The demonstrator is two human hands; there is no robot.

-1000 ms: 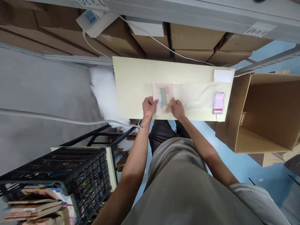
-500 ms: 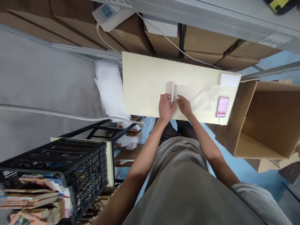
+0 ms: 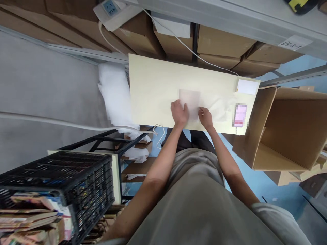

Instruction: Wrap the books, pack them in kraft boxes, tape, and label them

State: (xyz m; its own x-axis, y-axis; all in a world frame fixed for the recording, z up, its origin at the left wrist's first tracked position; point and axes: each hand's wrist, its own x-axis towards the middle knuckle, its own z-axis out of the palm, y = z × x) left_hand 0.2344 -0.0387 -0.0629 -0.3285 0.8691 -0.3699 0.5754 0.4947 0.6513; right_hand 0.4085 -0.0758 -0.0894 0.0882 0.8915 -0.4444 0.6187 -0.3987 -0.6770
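Books with coloured paper covers [image 3: 28, 217] sit in a black lattice-walled plastic crate [image 3: 89, 183] at far left. Next, thin white sheets [image 3: 113, 92] hang beside the left end of the cream rectangular tabletop [image 3: 153, 81], presumably for easy reach. On the tabletop's near middle, my left hand [image 3: 180, 112] lies spread, thumb apart, over the near left edge of a flat pale rectangular packet [image 3: 191, 98]; it grasps nothing, apparently steadying the packet against slipping. The packet's long axis runs away from me, one short edge facing the brown cardboard cartons [image 3: 227, 41]; blur prevents telling which end is its top. My right hand [image 3: 205, 116] has curled fingers at the packet's right edge; whether they pinch anything, I cannot tell. Rightward lies a translucent white sheet [image 3: 218, 108], probably laid lengthwise for support. A pink rectangular device [image 3: 240, 114] and white rectangular box [image 3: 247, 86] sit near the right end, seemingly outside my hands' working area. Beyond stands an open brown cardboard box [image 3: 293, 129].
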